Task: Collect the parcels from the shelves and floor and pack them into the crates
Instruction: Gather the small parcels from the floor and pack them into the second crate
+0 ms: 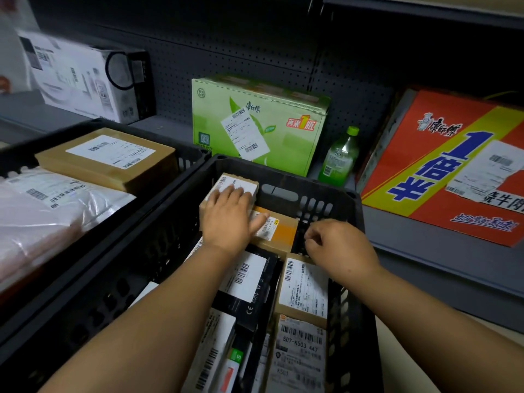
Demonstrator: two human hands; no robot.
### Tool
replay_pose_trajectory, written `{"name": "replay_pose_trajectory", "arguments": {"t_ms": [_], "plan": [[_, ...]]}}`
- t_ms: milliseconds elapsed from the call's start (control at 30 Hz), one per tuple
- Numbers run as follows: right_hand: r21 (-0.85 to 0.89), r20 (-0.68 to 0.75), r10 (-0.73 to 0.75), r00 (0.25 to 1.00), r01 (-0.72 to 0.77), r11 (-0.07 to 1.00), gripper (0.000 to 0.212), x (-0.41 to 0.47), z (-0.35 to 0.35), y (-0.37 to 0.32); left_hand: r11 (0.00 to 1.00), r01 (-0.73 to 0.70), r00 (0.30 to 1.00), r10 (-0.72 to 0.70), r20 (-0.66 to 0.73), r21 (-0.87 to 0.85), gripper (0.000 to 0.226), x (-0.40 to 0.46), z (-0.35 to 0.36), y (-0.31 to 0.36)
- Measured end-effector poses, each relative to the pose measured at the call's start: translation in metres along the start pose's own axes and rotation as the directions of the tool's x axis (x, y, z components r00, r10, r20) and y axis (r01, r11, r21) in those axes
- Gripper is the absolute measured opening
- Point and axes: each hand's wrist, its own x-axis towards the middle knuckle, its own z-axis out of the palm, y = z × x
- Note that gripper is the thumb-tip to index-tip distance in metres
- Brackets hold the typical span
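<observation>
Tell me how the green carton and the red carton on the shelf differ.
The green carton stands upright against the pegboard; the red carton leans back, tilted. The green one shows leaf artwork, the red one big blue characters on a yellow band. The red one looks larger. Both carry a white shipping label and sit on the shelf, not yet in a crate.

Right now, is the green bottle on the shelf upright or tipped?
Upright: the green bottle stands cap-up on the shelf beside the green carton.

Black crates – green carton, red-yellow carton, brown parcels
</observation>
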Motion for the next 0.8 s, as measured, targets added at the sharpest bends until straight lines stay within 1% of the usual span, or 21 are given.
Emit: {"name": "replay_pose_trajectory", "arguments": {"t_ms": [33, 100, 333, 400, 500, 567, 633, 700, 800], "plan": [[-0.004, 0.004, -0.001, 1.0, 0.002, 1.0, 0.015, 0.0, 0.0, 0.0, 1.0, -0.03, 0.999, 0.03, 0.04, -0.001, 0.064, 0.001, 0.0, -0.001], [-0.01, 0.012, -0.005, 1.0, 0.005, 1.0, 0.015, 0.0, 0.0, -0.001, 0.999, -0.031, 0.996, 0.028, 0.088, 0.027, 0.061, 0.005, 0.001, -0.005], [0.01, -0.017, 0.013, 1.0, -0.013, 1.0, 0.017, -0.001, 0.0, -0.001, 0.997, 0.026, 0.997, -0.031, 0.077, 0.069, 0.051, 0.006, 0.003, 0.0], [-0.006, -0.04, 0.035, 0.999, -0.035, 0.999, 0.018, 0.0, -0.001, -0.001, 0.998, 0.025, 0.996, -0.03, 0.089, 0.057, 0.052, 0.005, -0.001, 0.001], [-0.099, -0.072, 0.035, 0.997, -0.042, 0.994, 0.019, -0.001, 0.0, -0.003, 0.999, 0.03, 0.986, -0.037, 0.16, 0.045, 0.061, 0.005, -0.012, 0.004], [-0.104, -0.111, 0.034, 0.993, -0.046, 0.994, 0.02, -0.002, -0.002, -0.004, 0.999, 0.04, 0.983, -0.045, 0.18, 0.026, 0.064, 0.006, -0.023, 0.011], [-0.035, -0.161, 0.05, 0.986, -0.056, 0.998, 0.021, -0.006, -0.008, -0.003, 1.0, 0.005, 0.989, -0.003, 0.145, -0.014, 0.065, 0.007, -0.037, 0.024], [0.014, -0.208, 0.048, 0.977, -0.047, 0.999, 0.022, -0.013, -0.018, 0.002, 0.995, -0.082, 0.993, 0.086, 0.076, -0.051, 0.064, 0.007, -0.054, 0.042], [0.012, -0.262, 0.043, 0.964, -0.041, 0.999, 0.023, -0.031, -0.039, 0.018, 0.975, -0.206, 0.978, 0.204, -0.04, -0.088, 0.056, 0.003, -0.079, 0.074]]}}
